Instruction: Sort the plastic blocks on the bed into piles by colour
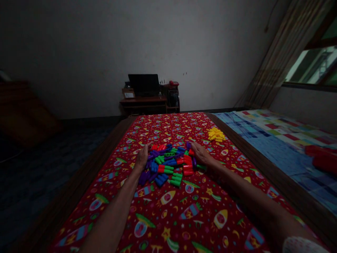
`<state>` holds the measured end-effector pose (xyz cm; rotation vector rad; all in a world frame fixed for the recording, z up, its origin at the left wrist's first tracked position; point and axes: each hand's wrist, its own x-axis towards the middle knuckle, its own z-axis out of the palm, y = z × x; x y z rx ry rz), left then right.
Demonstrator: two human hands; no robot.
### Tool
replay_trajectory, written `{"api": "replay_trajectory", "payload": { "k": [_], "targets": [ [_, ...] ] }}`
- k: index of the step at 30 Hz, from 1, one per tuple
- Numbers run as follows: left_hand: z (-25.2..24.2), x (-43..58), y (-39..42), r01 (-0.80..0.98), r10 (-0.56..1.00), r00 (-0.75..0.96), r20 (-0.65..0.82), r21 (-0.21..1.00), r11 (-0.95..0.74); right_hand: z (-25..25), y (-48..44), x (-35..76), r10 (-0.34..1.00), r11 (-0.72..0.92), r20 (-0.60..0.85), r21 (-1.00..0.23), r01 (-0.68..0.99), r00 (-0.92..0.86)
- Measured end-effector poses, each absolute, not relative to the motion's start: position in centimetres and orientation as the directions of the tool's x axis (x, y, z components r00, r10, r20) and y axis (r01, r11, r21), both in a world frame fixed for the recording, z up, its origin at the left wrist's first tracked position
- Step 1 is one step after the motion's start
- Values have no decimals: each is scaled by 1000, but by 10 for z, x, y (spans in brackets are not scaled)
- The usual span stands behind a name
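A mixed heap of plastic building blocks (171, 162) in red, green, blue and purple lies on a red cloth (195, 218) printed with rockets and stars. Along the heap's left side rests my left hand (143, 156), its fingers stretched forward beside the purple blocks (144, 177). My right hand (201, 154) is at the opposite side, fingers extended and touching or very near a red block (191, 152) and a purple one. Both hands are open, cupped around the heap, and neither grips a block. Their fingertips are partly hidden.
A separate pile of yellow blocks (216, 135) sits beyond my right hand, near the cloth's right edge. On the right is a bed with a checked cover (273, 154). A desk (143, 100) with a monitor (144, 84) stands against the far wall.
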<state>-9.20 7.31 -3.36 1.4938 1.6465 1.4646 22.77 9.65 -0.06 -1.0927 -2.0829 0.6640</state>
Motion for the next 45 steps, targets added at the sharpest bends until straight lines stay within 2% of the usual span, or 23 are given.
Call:
{"api": "replay_trajectory", "payload": {
  "k": [5, 9, 17, 23, 26, 29, 32, 36, 41, 45],
  "targets": [
    [-37, -94, 75, 340, 911, -318, 264, 928, -150, -4, 100, 244, 862, 506, 388, -693, 513, -325],
    [-38, -94, 77, 333, 909, -320, 265, 930, -154, -15, 98, 264, 890, 457, 342, -678, 576, -303],
    [-34, -90, 73, 315, 917, -309, 251, 937, -151, -13, 88, 209, 870, 454, 280, -775, 440, -405],
    [-27, -90, 71, 345, 923, -293, 248, 928, -139, 0, 73, 180, 779, 493, 275, -823, 281, -564],
    [-24, -89, 70, 362, 921, -307, 238, 925, -118, 5, 81, 183, 810, 463, 296, -852, 242, -506],
    [-23, -88, 70, 343, 919, -317, 234, 932, -119, 11, 99, 191, 875, 420, 303, -863, 281, -377],
    [-25, -87, 71, 317, 916, -322, 239, 939, -133, 18, 113, 195, 878, 411, 238, -819, 401, -415],
    [-26, -88, 71, 303, 920, -321, 225, 945, -125, 21, 115, 190, 795, 522, 134, -648, 554, -592],
    [-25, -88, 70, 276, 922, -324, 213, 953, -123, 21, 115, 181, 725, 610, 98, -549, 571, -681],
    [-25, -88, 68, 247, 917, -333, 218, 959, -138, 21, 116, 182, 720, 613, 94, -551, 566, -688]
  ]
}}
